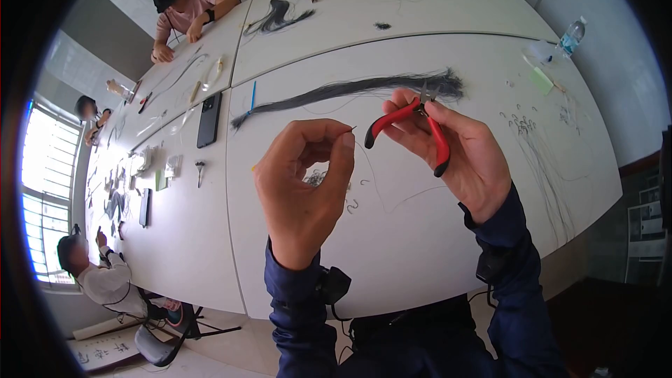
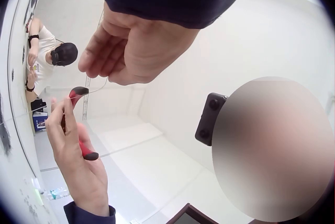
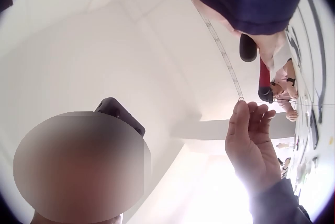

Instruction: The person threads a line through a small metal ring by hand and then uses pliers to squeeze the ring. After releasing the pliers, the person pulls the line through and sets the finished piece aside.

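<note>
Between thumb and forefinger, my left hand (image 1: pixel 301 185) pinches a tiny dark piece (image 1: pixel 353 128), with a fine line (image 1: pixel 381 192) trailing over the table. The same hand (image 3: pixel 254 148) shows in the right wrist view, a small loop at its fingertips. My right hand (image 1: pixel 470 150) holds red-handled pliers (image 1: pixel 440 141), jaws upward and parted, black handle ends toward me. In the left wrist view, the fine line passes between my left hand (image 2: pixel 144 51) and my right hand (image 2: pixel 78 156). Small hooks (image 1: pixel 352 206) lie on the table, partly hidden behind my left hand.
Behind my hands lies a long dark bundle of strands (image 1: pixel 336 91). Lines with hooks (image 1: pixel 542 161) spread at the right. A phone (image 1: pixel 209 120) lies left, a bottle (image 1: pixel 572 36) stands at the back right. Several people sit around the white table (image 1: pixel 294 294).
</note>
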Tool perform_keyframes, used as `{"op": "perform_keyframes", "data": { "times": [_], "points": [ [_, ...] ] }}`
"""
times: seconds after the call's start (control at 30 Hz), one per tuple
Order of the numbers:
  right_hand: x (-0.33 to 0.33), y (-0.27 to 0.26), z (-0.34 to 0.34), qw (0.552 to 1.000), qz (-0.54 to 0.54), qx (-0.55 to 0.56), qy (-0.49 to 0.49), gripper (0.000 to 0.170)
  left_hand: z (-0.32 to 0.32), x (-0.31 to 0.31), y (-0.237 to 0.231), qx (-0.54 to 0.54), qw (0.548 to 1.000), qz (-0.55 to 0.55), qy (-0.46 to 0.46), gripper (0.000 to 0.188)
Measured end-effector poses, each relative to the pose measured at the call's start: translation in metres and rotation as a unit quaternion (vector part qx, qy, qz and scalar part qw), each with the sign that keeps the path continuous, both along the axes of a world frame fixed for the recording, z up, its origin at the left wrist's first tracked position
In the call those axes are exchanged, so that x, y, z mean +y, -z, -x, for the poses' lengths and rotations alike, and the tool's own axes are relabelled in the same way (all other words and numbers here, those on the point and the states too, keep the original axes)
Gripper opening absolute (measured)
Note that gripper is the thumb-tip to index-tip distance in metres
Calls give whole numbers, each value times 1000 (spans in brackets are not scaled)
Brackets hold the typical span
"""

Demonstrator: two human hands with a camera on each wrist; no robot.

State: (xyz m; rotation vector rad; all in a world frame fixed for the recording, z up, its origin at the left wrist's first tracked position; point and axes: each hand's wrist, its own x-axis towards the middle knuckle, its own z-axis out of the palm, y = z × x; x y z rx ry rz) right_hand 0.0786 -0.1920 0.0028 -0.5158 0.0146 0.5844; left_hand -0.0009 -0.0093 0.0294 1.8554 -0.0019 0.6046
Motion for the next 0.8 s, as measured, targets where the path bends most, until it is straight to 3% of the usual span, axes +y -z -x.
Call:
{"op": "perform_keyframes", "data": {
  "times": [0.2, 0.3, 0.33, 0.47, 0.5, 0.6, 0.7, 0.8],
  "points": [
    [4, 2, 6, 996, -67, -38, -50, 46, 0, -1, 1, 4, 1000, 12, 2, 9],
    [4, 5, 6, 986, -65, -78, -135, 55, -1, -1, 2, 1, 1000, 8, -1, 9],
    [5, -8, 14, 991, 21, -65, -113, 58, -1, -1, 2, 1, 1000, 9, -4, 9],
    [9, -17, 25, 992, 96, -40, -74, 47, -1, -2, 0, 4, 1000, 16, -19, 7],
    [9, -16, 27, 975, 173, -122, -64, 44, -1, -2, 0, 7, 1000, 18, -22, 7],
    [9, -13, 35, 863, 363, -352, 5, 36, -1, -3, -1, 17, 999, 23, -30, 6],
    [16, -10, 44, 679, 473, -544, 139, 33, -1, -2, 0, 21, 999, 26, -31, 7],
    [23, 1, 41, 598, 509, -593, 177, 30, -1, -3, 1, 21, 999, 24, -25, 7]
  ]
}}
